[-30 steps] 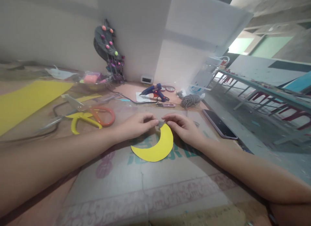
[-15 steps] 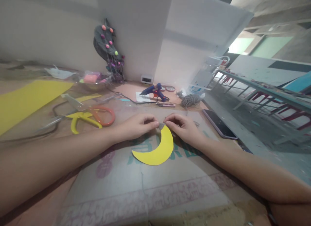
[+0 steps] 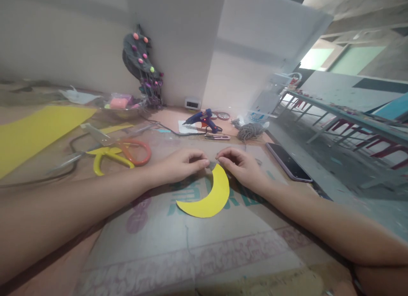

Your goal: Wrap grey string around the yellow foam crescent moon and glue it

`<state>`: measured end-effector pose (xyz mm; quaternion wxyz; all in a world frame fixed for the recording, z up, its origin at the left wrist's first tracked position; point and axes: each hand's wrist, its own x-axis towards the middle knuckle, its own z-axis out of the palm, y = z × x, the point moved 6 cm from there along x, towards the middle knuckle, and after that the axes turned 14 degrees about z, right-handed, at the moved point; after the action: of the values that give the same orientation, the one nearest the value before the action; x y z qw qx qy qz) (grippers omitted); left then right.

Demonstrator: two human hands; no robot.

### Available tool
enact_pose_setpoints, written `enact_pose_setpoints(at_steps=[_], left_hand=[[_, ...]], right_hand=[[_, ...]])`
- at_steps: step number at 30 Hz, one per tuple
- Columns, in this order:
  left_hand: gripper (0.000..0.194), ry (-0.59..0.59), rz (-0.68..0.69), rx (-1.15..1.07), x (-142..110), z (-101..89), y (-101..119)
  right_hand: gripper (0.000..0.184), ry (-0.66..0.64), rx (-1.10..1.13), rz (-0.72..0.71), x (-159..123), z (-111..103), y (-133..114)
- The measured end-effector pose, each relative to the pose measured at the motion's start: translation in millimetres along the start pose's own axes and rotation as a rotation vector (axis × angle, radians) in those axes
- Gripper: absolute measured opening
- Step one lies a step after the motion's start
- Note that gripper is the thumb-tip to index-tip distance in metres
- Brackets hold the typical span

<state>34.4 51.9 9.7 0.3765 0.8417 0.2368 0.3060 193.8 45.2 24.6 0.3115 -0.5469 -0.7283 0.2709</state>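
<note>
Near the centre of the frame, I see the yellow crescent (image 3: 212,196) (a neat curve) below my left hand (image 3: 188,163) and right hand (image 3: 239,166); both sets of fingers are pinched near its upper tip, their grip unclear to me. Beyond sits the glue gun (image 3: 202,119).

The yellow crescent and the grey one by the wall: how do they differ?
The yellow crescent is plain; the grey crescent carries small coloured balls. The yellow crescent looks nearly flat above the tabletop, while the grey crescent stands upright against the wall. Both curve like a moon.
</note>
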Motion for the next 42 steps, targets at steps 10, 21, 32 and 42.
enact_pose_setpoints(at_steps=[10,21,32,42], left_hand=[[0.036,0.193,-0.084,0.009,-3,-7.1,-5],[0.031,0.303,-0.038,0.064,-4,-15.1,2],[0.034,0.251,-0.051,0.04,-3,-11.6,0],[0.03,0.285,0.063,0.165,-3,-12.2,8]], right_hand=[[0.024,0.036,0.144,-0.014,1,-3,-1],[0.027,-0.067,-0.156,-0.069,1,6,-3],[0.028,-0.089,-0.164,-0.047,2,8,-4],[0.029,-0.113,-0.103,0.004,4,7,-1]])
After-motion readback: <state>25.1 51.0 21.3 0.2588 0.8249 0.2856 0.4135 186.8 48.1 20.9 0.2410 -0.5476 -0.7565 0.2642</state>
